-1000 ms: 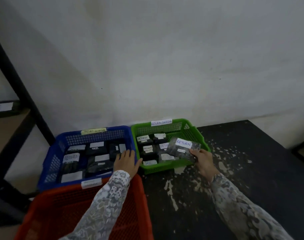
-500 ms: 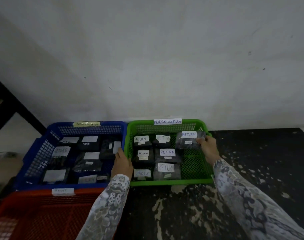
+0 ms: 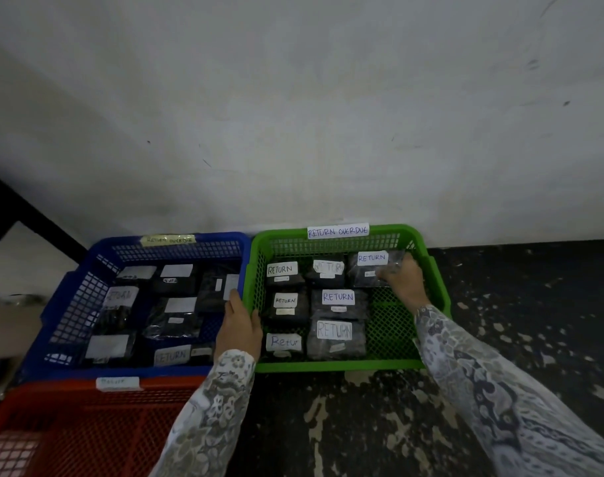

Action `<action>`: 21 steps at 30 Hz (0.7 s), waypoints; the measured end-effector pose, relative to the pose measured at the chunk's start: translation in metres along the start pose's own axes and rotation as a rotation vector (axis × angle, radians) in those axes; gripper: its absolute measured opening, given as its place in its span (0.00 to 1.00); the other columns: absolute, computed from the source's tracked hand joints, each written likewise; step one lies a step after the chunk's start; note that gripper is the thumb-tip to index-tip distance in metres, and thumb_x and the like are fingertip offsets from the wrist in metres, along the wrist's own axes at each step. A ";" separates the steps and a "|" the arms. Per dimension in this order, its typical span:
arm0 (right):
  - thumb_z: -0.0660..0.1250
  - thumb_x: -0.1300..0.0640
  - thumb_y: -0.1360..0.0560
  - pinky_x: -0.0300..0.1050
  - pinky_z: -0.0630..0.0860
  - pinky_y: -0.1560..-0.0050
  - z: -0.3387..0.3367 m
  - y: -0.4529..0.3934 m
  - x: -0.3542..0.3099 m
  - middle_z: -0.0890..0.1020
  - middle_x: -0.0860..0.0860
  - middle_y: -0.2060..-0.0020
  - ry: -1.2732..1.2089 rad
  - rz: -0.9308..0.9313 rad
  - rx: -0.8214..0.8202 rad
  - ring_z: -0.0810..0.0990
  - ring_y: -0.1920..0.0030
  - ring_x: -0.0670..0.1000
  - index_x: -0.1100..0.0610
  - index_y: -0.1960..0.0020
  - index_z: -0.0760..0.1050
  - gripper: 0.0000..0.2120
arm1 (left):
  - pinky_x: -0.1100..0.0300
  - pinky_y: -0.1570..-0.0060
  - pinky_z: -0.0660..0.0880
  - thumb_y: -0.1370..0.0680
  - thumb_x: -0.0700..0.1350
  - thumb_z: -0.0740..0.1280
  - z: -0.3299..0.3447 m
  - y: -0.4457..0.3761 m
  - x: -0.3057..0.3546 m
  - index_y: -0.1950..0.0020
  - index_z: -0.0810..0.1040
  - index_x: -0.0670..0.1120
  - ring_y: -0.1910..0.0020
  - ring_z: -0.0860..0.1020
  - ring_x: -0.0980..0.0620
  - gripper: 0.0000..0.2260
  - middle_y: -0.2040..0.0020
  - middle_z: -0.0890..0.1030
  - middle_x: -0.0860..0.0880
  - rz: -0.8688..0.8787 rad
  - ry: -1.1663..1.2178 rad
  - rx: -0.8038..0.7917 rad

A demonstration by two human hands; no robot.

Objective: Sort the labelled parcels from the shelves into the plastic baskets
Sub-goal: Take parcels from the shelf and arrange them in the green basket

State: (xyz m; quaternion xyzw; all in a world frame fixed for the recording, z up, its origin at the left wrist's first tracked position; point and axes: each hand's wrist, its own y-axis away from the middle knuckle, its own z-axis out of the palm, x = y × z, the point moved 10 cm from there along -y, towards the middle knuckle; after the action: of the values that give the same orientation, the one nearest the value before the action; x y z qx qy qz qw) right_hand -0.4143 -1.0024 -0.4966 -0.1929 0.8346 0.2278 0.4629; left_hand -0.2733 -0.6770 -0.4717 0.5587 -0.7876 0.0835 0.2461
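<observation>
A green basket [image 3: 438,290] tagged RETURN OVERDUE holds several dark parcels with white RETURN labels. My right hand [image 3: 402,282] reaches into its far right corner and grips the right edge of a clear-wrapped dark parcel [image 3: 366,268] labelled RETURN, which lies on the basket floor beside two others in the back row. My left hand [image 3: 240,321] rests with fingers fairly straight on the adjoining rims of the green basket and the blue basket [image 3: 77,290]. The blue basket also holds several labelled dark parcels.
A red basket [image 3: 70,425] with a white tag sits in front of the blue one, nearest me. All baskets stand on a dark, paint-chipped surface [image 3: 517,339] against a white wall. A black shelf frame [image 3: 29,215] slants at the far left.
My right hand has carried the RETURN parcel from the green basket's near right rim to its far right corner and lowered it. The left hand stayed on the rims.
</observation>
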 end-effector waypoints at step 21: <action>0.65 0.51 0.23 0.53 0.52 0.27 0.039 0.002 0.014 0.55 0.63 0.28 0.652 -0.146 -0.243 0.52 0.28 0.62 0.68 0.26 0.51 0.36 | 0.49 0.55 0.73 0.19 0.44 0.57 0.000 -0.001 -0.001 0.26 0.53 0.40 0.47 0.76 0.39 0.25 0.33 0.66 0.39 0.009 -0.009 0.015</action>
State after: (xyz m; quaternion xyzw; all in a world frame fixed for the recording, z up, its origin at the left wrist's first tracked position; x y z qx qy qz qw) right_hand -0.3958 -0.9805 -0.5262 -0.3682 0.8894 0.2179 0.1609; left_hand -0.2721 -0.6766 -0.4718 0.5572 -0.7907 0.0880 0.2379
